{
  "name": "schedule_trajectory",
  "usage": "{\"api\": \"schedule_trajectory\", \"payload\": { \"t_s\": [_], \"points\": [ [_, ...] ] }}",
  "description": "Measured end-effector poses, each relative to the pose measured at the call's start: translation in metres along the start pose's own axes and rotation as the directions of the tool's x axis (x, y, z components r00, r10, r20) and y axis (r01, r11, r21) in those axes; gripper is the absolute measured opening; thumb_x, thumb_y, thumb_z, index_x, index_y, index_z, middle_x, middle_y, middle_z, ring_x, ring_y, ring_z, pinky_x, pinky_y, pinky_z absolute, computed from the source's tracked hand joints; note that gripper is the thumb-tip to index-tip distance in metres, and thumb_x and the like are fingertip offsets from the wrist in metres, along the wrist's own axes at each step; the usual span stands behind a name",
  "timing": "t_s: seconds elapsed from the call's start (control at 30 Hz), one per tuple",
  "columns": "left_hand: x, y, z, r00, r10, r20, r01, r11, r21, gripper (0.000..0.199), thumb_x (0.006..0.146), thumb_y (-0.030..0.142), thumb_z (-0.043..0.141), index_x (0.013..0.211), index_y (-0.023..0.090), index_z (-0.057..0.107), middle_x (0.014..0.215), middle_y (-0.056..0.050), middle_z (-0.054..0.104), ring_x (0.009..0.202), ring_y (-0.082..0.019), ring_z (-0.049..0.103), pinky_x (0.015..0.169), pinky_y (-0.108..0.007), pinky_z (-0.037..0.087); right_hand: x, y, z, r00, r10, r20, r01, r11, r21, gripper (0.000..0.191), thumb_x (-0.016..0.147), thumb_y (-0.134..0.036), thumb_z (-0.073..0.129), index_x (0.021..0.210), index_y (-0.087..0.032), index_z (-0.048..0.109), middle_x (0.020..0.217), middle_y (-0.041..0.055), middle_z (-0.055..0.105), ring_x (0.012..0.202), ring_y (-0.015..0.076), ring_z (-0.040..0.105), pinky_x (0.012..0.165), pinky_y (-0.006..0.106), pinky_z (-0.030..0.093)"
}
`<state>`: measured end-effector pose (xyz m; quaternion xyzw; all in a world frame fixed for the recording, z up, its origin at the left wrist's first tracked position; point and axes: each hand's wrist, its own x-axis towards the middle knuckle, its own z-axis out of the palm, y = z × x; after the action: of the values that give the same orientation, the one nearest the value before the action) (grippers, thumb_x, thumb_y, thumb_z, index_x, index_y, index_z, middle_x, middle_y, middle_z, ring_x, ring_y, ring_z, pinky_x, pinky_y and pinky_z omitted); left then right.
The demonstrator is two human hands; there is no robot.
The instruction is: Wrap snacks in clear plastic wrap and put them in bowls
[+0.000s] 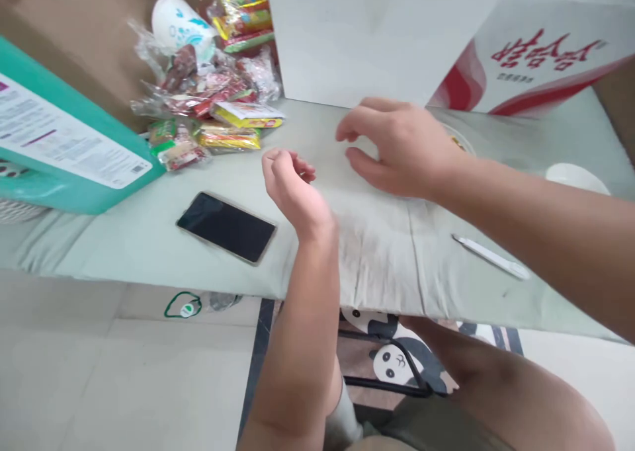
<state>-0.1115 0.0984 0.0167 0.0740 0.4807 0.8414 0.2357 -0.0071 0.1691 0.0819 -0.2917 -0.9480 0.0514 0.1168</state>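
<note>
My left hand (294, 190) hovers over the pale cloth of the table, bent at the wrist, its fingers loosely curled and nothing visible in them. To its left lies a phone (227, 227) with a dark screen. My right hand (397, 148) reaches in from the right, thumb and fingers apart, with nothing seen between them. Behind and partly under that hand is a round clear container (459, 139), mostly hidden, so its contents are hard to make out. A white utility knife (491, 256) rests on the cloth below my right forearm.
Wrapped snacks (208, 94) and a paper cup (181, 24) are heaped at the back left. A green package (74, 133) stands at the left. White boxes (387, 34) line the back. A white round object (578, 175) shows beyond my right forearm. The table's front edge (198, 286) runs before my legs.
</note>
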Motion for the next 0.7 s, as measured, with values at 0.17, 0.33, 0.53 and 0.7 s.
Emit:
{"api": "schedule_trajectory", "payload": {
  "t_s": [0.17, 0.33, 0.53, 0.7],
  "points": [
    [0.018, 0.014, -0.016, 0.996, -0.056, -0.076, 0.047, 0.992, -0.121, 0.024, 0.096, 0.027, 0.047, 0.073, 0.021, 0.042, 0.068, 0.003, 0.038, 0.059, -0.011, 0.04, 0.062, -0.025, 0.036, 0.099, -0.023, 0.071, 0.994, 0.088, 0.07, -0.091, 0.995, 0.043, 0.04, 0.084, -0.01, 0.056, 0.12, -0.027, 0.06, 0.13, 0.0084, 0.068, 0.109, 0.0285, 0.068, 0.082, 0.038, 0.052],
    [0.034, 0.023, -0.033, 0.995, -0.072, -0.067, 0.063, 0.99, -0.127, 0.03, 0.098, 0.033, 0.049, 0.071, 0.021, 0.042, 0.065, 0.004, 0.037, 0.058, -0.01, 0.041, 0.061, -0.024, 0.037, 0.16, -0.02, 0.125, 0.957, 0.26, 0.13, -0.267, 0.963, 0.044, 0.053, 0.08, -0.012, 0.067, 0.13, -0.025, 0.054, 0.141, 0.013, 0.062, 0.121, 0.034, 0.065, 0.091, 0.042, 0.052],
    [0.051, 0.029, -0.048, 0.997, -0.025, -0.071, 0.024, 0.999, -0.023, 0.037, 0.101, 0.038, 0.043, 0.069, 0.021, 0.038, 0.064, 0.002, 0.037, 0.059, -0.011, 0.042, 0.061, -0.025, 0.039, 0.183, -0.021, 0.148, 0.967, 0.235, 0.101, -0.244, 0.966, 0.089, 0.046, 0.084, -0.015, 0.068, 0.127, -0.024, 0.054, 0.14, 0.011, 0.062, 0.114, 0.026, 0.065, 0.09, 0.036, 0.049],
    [0.057, 0.028, -0.057, 0.999, 0.031, -0.038, -0.025, 0.991, 0.135, 0.041, 0.105, 0.044, 0.033, 0.07, 0.022, 0.034, 0.064, 0.001, 0.036, 0.06, -0.013, 0.043, 0.062, -0.028, 0.042, 0.182, -0.021, 0.151, 0.965, 0.25, 0.078, -0.256, 0.964, 0.076, 0.041, 0.09, -0.016, 0.062, 0.13, -0.023, 0.056, 0.137, 0.0102, 0.063, 0.113, 0.0257, 0.063, 0.089, 0.037, 0.049]
  ]
}}
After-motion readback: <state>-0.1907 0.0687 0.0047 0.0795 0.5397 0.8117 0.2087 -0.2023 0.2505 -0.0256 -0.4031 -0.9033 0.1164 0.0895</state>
